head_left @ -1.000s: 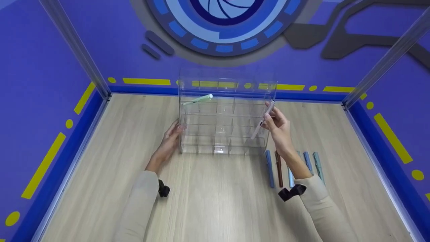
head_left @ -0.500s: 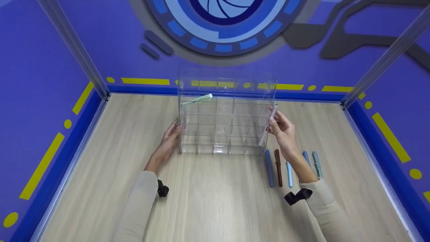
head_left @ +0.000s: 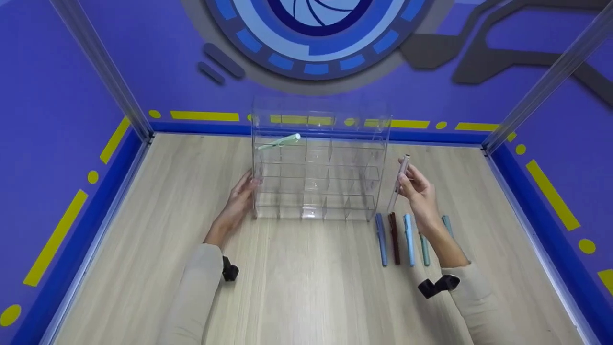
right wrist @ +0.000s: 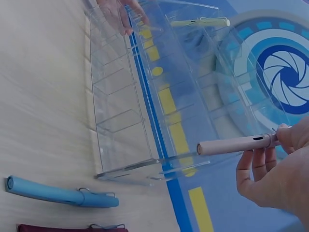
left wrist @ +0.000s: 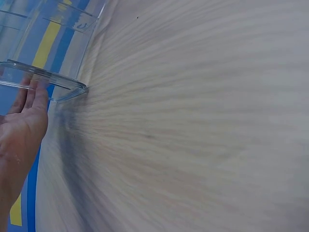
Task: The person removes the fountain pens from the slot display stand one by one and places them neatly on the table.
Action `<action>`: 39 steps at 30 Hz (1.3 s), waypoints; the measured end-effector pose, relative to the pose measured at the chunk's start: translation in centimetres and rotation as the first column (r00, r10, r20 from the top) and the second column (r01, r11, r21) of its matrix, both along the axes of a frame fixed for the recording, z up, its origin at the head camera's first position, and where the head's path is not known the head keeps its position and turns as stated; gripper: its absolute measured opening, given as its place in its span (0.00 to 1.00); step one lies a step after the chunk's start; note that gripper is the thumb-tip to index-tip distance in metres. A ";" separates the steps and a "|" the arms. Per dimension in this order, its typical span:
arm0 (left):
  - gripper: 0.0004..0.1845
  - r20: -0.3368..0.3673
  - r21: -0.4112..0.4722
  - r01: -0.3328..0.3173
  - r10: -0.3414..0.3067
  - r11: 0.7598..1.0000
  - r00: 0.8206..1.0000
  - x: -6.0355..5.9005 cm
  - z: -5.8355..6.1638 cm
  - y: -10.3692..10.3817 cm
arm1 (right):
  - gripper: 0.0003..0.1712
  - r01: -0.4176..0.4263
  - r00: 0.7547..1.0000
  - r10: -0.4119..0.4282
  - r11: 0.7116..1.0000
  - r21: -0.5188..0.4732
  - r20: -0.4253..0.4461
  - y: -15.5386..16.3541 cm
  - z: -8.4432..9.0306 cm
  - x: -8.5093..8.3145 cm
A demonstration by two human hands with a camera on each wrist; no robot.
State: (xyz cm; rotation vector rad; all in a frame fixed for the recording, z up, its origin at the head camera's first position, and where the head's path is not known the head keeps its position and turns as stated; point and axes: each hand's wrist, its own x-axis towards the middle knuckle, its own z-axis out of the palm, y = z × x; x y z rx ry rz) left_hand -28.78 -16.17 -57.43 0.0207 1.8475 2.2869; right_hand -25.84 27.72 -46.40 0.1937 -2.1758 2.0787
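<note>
The right hand (head_left: 419,191) pinched a pale pink pen (head_left: 399,183) between thumb and fingertips, holding it nearly upright in the air, its lower end pointing down toward the table (head_left: 306,287). Just to the left of that hand stood a clear acrylic organizer (head_left: 318,163), divided into rows of small compartments; the pink pen was outside it, close to its right wall but whether it touched could not be told. A pale green pen (head_left: 280,141) lay in an upper-left compartment, far across the organizer from the right hand. The left hand (head_left: 239,199) rested with straight fingers flat against the organizer's left wall, near its base, gripping nothing. Below the right hand and beside its wrist, a row of pens lay side by side on the table: a blue pen (head_left: 381,239), a dark red pen (head_left: 393,238), a light blue pen (head_left: 408,239) and a teal pen (head_left: 425,249), with another pen (head_left: 447,225) partly hidden behind the forearm. In the right wrist view the pink pen's capped end pointed toward the organizer's near corner.
</note>
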 end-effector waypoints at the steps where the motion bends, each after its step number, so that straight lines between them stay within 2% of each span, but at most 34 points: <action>1: 0.35 -0.006 0.001 0.001 -0.001 1.000 1.000 0.0 0.1 0.0 | 0.27 0.012 1.000 -0.012 1.000 0.010 0.014 0.1 0.0 0.0; 5: 0.34 -0.020 0.002 0.007 -0.007 1.000 1.000 0.1 0.2 -0.1 | 0.29 0.055 0.996 -0.058 0.998 0.038 0.072 0.5 -0.1 0.1; 9: 0.34 -0.019 -0.008 0.002 -0.002 1.000 1.000 0.2 0.1 0.0 | 0.30 0.072 0.993 -0.075 0.997 0.033 0.096 1.0 -0.1 0.4; 22: 0.36 -0.001 -0.044 -0.003 0.003 0.999 1.000 0.0 -0.1 -0.1 | 0.32 0.090 0.990 -0.097 0.993 0.075 0.098 4.5 -1.1 1.0; 29: 0.36 -0.008 -0.042 -0.015 0.015 0.999 1.000 0.1 0.1 -0.5 | 0.32 0.124 0.986 -0.144 0.974 0.191 0.090 7.2 -1.7 0.7; 33: 0.35 -0.009 -0.030 -0.034 0.033 0.999 0.999 0.2 0.0 -0.4 | 0.32 0.173 0.971 -0.208 0.952 0.252 0.121 9.0 -2.3 1.0; 39: 0.36 -0.005 -0.026 -0.029 0.029 0.999 1.000 0.1 -0.1 -0.1 | 0.33 0.239 0.930 -0.309 0.920 0.311 0.199 11.8 -3.3 1.5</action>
